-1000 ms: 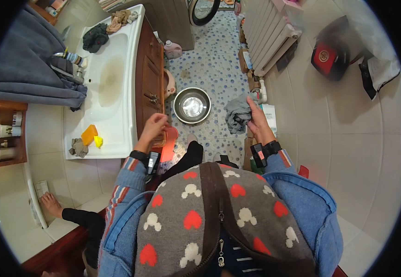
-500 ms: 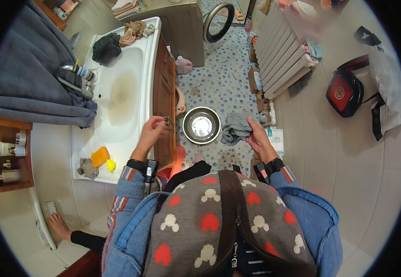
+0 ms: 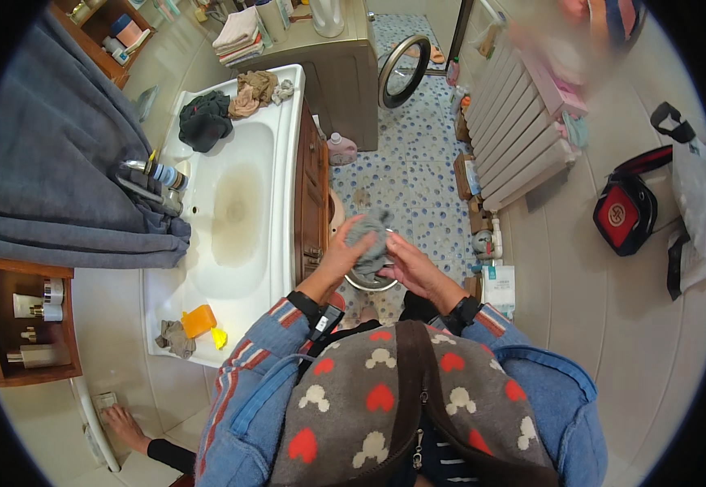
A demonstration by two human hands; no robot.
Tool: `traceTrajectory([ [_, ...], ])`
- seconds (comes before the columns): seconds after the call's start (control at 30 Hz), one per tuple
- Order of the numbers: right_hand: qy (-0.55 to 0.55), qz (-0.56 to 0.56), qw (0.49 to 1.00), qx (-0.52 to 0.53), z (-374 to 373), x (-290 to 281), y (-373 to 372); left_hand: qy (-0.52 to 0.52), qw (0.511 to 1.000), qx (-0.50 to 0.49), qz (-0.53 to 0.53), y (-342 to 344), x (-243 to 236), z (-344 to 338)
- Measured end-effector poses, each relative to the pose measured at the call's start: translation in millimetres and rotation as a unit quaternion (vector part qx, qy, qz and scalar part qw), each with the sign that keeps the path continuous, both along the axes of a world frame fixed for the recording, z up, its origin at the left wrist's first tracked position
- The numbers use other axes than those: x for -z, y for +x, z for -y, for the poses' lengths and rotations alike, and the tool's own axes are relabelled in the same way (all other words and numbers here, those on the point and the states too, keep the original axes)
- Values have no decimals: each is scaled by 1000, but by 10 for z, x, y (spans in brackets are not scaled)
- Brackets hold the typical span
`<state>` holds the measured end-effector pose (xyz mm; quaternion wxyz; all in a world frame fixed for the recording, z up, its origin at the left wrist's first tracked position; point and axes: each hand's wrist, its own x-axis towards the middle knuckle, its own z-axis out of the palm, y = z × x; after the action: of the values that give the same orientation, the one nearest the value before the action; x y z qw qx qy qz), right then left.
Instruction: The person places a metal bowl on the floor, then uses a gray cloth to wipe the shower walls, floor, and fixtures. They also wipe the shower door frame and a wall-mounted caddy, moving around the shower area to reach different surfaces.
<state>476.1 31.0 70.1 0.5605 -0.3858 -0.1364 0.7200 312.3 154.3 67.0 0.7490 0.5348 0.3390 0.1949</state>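
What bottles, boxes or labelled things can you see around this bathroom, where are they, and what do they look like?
Pink bottle: on the floor beside the sink cabinet, squat, with a pale cap.
White carton: on the floor by the right wall, boxy, with a blue-green label.
White bottle: just beyond the carton, slim.
Red and black bag: hanging on the right wall, with a round emblem.
Tubes and jars: on the wooden shelf at left, white and cream.

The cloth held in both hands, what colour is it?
Grey. The cloth shows best in the head view, between the left hand and right hand.
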Motion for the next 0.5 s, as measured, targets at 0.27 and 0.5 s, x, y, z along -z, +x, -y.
traceTrajectory([
  [0.27,-61,125,987,-75,-142,146,1120,488,791,-308,-204,-326,19,-1050],
  [0.5,-111,108,988,-23,-163,243,2174,498,700,-210,-466,55,526,-1824],
])
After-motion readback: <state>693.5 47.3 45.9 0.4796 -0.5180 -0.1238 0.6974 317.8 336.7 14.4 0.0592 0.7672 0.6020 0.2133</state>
